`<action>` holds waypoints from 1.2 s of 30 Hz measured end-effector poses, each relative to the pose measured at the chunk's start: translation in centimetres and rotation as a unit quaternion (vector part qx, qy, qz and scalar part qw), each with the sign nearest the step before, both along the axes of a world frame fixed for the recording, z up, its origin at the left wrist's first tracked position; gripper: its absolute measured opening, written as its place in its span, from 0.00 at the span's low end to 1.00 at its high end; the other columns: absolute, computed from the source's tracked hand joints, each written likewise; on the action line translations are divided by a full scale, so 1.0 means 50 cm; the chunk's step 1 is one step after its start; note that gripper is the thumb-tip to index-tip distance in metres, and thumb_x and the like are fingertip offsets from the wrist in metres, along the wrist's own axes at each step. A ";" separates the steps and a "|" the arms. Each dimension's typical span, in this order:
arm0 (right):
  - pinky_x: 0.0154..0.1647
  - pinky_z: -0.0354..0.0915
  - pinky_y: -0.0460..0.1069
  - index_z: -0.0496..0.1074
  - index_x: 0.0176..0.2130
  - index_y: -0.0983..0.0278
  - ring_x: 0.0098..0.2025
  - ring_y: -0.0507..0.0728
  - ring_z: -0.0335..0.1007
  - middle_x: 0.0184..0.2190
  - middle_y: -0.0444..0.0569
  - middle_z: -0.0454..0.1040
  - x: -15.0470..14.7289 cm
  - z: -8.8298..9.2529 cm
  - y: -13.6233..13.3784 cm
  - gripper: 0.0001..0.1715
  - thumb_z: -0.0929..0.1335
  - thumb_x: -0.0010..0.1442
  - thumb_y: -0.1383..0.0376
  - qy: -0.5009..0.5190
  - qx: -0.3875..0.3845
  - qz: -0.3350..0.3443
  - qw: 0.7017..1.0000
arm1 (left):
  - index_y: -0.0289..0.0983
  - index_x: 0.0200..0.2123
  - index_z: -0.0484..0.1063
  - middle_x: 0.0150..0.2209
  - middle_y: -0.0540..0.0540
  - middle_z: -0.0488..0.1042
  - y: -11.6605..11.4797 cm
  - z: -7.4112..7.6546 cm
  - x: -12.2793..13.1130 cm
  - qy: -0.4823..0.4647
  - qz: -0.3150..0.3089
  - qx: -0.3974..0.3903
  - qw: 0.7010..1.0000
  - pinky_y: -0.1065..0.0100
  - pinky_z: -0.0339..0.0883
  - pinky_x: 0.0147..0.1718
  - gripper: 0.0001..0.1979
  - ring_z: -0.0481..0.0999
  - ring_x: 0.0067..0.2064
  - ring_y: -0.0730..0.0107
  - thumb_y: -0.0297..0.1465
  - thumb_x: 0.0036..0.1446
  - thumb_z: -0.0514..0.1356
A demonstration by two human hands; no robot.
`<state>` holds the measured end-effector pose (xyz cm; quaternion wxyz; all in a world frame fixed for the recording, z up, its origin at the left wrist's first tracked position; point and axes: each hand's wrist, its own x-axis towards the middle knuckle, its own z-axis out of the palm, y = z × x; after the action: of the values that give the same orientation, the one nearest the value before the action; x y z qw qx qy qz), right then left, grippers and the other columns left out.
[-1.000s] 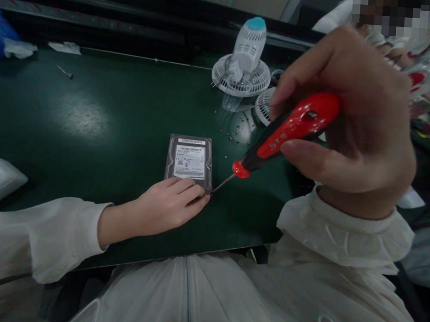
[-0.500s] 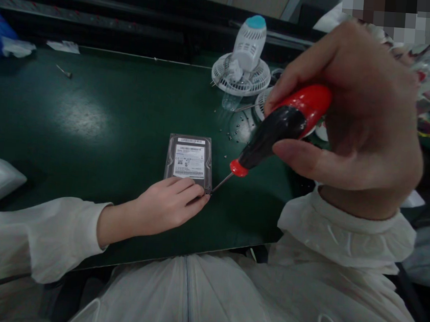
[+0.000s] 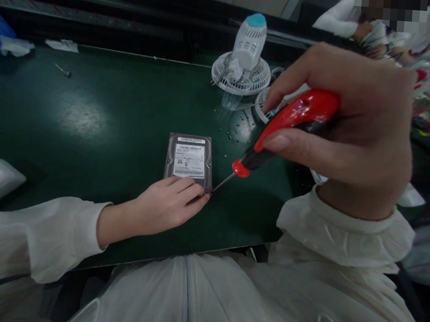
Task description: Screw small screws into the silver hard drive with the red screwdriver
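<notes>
1. Spread beneath: green table (image 3: 131, 96).
2. Toward the back: white fan-like unit (image 3: 249, 48) with blue top.
3. Apart from each other: right hand (image 3: 367, 113), wrapped around red-and-black screwdriver (image 3: 290, 114); left hand (image 3: 169, 204), holding the near end of hard drive (image 3: 189, 159).
4. Flat on table, label up, screwdriver tip at near right corner: same hard drive.
5. Scattered beyond, rightward: tiny screw-like bits (image 3: 238, 126).

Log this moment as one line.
left hand: on drive, near end | right hand: gripping screwdriver | tip: at drive's near right corner
</notes>
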<state>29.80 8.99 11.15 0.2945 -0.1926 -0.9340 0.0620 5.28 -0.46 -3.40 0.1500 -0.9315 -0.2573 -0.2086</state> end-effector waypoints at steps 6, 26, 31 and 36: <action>0.40 0.65 0.50 0.71 0.46 0.63 0.35 0.48 0.62 0.45 0.44 0.69 0.003 -0.002 0.003 0.21 0.67 0.62 0.51 0.002 -0.017 0.053 0.998 | 0.32 0.48 0.79 0.40 0.44 0.80 -0.003 0.001 -0.002 0.002 0.004 -0.001 1.000 0.64 0.73 0.33 0.12 0.78 0.38 0.63 0.20 0.68 0.57; 0.39 0.59 0.51 0.71 0.46 0.63 0.35 0.48 0.61 0.43 0.43 0.70 0.001 0.003 0.001 0.19 0.68 0.62 0.53 -0.026 0.022 0.007 0.999 | 0.32 0.50 0.78 0.41 0.44 0.80 -0.002 -0.005 -0.003 -0.006 0.002 -0.013 1.000 0.64 0.74 0.33 0.12 0.78 0.38 0.62 0.21 0.67 0.58; 0.40 0.62 0.52 0.72 0.49 0.64 0.34 0.50 0.59 0.44 0.45 0.71 0.001 -0.002 0.003 0.26 0.64 0.66 0.46 -0.026 0.029 -0.007 0.999 | 0.33 0.48 0.78 0.40 0.44 0.80 -0.002 -0.004 -0.003 -0.006 0.009 -0.004 1.000 0.65 0.74 0.34 0.11 0.78 0.38 0.65 0.21 0.67 0.59; 0.40 0.66 0.48 0.69 0.49 0.61 0.37 0.48 0.62 0.48 0.44 0.69 -0.001 -0.005 0.006 0.20 0.68 0.63 0.52 -0.001 0.014 0.007 1.000 | 0.32 0.49 0.78 0.41 0.44 0.80 -0.003 -0.006 -0.004 -0.005 0.004 -0.003 1.000 0.64 0.74 0.34 0.11 0.78 0.39 0.63 0.21 0.67 0.60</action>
<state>29.76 9.28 10.92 0.2961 -0.1820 -0.9363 0.0509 5.09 -0.61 -3.72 0.1472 -0.9298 -0.2624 -0.2118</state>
